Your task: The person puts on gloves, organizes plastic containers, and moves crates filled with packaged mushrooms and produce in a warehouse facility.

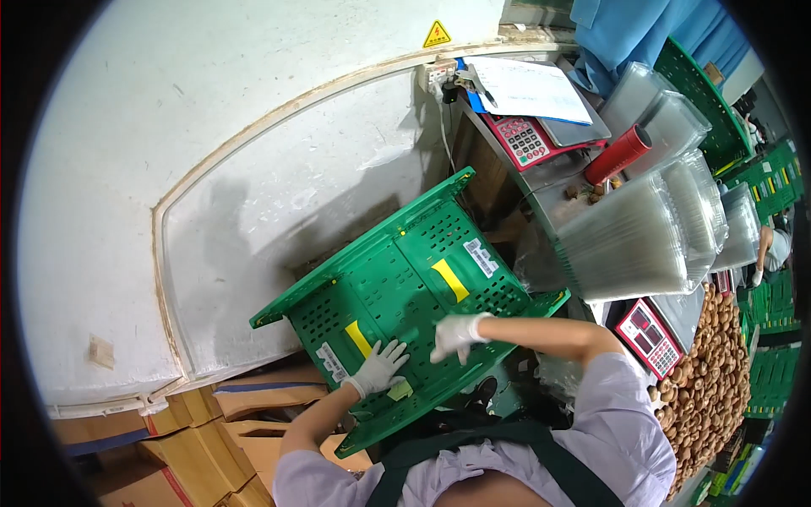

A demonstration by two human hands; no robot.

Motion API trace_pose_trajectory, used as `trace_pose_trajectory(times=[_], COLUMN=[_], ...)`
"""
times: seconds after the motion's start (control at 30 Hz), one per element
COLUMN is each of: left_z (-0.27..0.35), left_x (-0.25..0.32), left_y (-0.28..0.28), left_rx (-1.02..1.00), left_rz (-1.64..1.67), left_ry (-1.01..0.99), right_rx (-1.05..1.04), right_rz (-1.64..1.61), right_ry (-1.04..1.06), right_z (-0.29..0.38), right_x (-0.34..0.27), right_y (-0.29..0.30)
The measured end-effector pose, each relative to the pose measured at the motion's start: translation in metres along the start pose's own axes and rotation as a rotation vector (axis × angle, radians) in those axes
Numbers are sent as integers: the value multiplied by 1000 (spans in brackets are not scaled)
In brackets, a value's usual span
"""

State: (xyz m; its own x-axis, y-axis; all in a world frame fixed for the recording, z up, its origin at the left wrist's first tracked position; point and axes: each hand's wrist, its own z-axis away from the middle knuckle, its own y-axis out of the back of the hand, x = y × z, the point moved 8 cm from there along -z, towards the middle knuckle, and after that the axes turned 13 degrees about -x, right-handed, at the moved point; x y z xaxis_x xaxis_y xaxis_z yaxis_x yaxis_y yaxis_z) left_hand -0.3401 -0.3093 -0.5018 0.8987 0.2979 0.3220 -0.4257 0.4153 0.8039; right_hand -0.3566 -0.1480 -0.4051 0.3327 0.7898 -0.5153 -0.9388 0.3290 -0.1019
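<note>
Before me stands a green plastic folding crate (399, 285), with perforated panels, two yellow strips and white labels bearing printed codes. My left hand (379, 369), in a white glove, rests with spread fingers on the crate near its lower left. A small yellow-green slip (400, 390) lies right beside that palm. Over the crate's right part is my right hand (457, 338), also gloved, with bent fingers pointing down. The view does not settle whether it touches the panel or holds anything small.
At right, a metal table carries stacked clear plastic trays (627, 241), a red cylinder (618, 154), scales (649, 339), a clipboard (526, 89) and a heap of mushrooms (703, 380). Cardboard boxes (203, 437) lie lower left. A white wall (209, 253) borders the crate. Another person (774, 248) is far right.
</note>
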Motion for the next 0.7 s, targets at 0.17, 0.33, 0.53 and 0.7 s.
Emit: trace_pose_trajectory(times=[0.17, 0.33, 0.53, 0.7], left_z=[-1, -16, 44, 174], left_x=[6, 4, -9, -37], left_y=[7, 44, 90, 56], left_rx=[-5, 11, 206, 30], left_rz=[-21, -17, 140, 27], left_ry=[98, 88, 305, 709], right_rx=[621, 845, 1332, 1636], right_rz=[443, 261, 360, 398], right_ry=[-290, -176, -172, -325], right_z=[-90, -75, 90, 177], right_x=[71, 91, 65, 131], right_y=[90, 99, 106, 140])
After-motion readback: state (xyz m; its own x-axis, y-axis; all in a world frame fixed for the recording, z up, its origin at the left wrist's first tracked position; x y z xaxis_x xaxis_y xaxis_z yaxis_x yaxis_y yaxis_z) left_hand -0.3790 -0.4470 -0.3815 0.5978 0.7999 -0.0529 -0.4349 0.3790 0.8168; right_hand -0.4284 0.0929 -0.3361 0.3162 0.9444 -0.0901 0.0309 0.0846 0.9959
